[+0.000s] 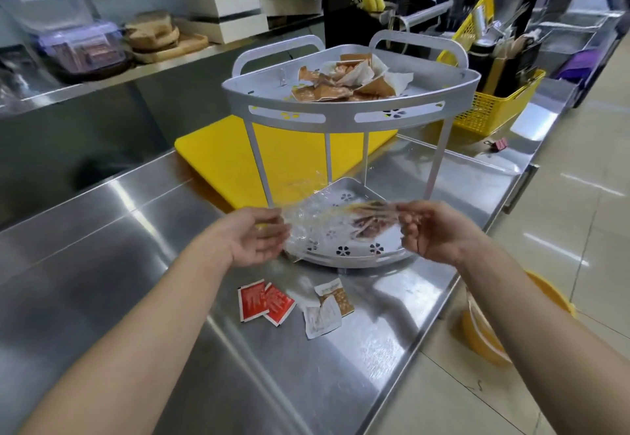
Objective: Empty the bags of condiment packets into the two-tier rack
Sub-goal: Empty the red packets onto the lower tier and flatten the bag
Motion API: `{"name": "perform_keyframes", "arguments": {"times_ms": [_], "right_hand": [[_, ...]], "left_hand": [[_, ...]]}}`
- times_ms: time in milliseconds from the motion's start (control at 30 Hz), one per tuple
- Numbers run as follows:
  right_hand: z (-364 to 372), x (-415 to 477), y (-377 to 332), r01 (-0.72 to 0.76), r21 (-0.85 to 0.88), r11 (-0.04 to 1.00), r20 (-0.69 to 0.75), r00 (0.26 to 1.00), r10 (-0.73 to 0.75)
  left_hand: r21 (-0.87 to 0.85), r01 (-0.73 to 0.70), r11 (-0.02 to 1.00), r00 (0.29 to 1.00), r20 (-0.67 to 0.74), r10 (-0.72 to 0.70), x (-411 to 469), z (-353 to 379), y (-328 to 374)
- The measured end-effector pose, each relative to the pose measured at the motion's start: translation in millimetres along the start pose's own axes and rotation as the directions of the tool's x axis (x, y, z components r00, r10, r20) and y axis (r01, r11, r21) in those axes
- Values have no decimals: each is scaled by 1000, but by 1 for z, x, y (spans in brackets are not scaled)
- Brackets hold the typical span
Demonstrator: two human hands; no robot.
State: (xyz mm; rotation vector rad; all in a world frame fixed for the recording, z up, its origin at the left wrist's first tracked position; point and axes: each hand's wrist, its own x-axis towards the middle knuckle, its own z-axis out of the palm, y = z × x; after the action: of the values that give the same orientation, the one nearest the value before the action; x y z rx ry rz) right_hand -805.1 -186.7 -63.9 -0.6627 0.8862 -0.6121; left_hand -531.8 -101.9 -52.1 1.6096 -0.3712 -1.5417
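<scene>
- Nearest me, below both hands on the steel counter (102, 247), I saw two red packets (264, 302) touching each other, and just to the right of them two white-and-tan packets (327, 308), one overlapping the other.
- My left hand (254, 237) pinched the left edge of a clear plastic bag (327, 221), fingers curled on the film.
- My right hand (426, 226) gripped the bag's right edge, so the bag hung stretched between the two hands, which were well apart.
- I could make out brownish packets blurred inside the bag, toward my right hand.
- Directly under and behind the bag sat the lower tier (354, 252) of the white two-tier rack (341, 107).
- Above and beyond my hands, the upper tier held a heap of tan packets (344, 81).
- Past the rack lay a yellow cutting board (218, 155); beyond my right hand stood a yellow basket (491, 110).
</scene>
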Motion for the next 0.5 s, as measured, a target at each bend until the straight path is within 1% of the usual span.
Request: {"name": "perform_keyframes", "arguments": {"times_ms": [167, 233, 500], "right_hand": [[10, -12, -28, 226, -70, 972, 15, 974, -226], [13, -15, -33, 284, -89, 955, 26, 959, -283], [18, -24, -41, 344, -143, 928, 70, 939, -337]], "left_hand": [[-36, -165, 986, 982, 82, 168, -20, 7, 37], [-29, -209, 978, 972, 101, 211, -25, 9, 46], [-45, -211, 977, 968, 129, 215, -30, 7, 52]]}}
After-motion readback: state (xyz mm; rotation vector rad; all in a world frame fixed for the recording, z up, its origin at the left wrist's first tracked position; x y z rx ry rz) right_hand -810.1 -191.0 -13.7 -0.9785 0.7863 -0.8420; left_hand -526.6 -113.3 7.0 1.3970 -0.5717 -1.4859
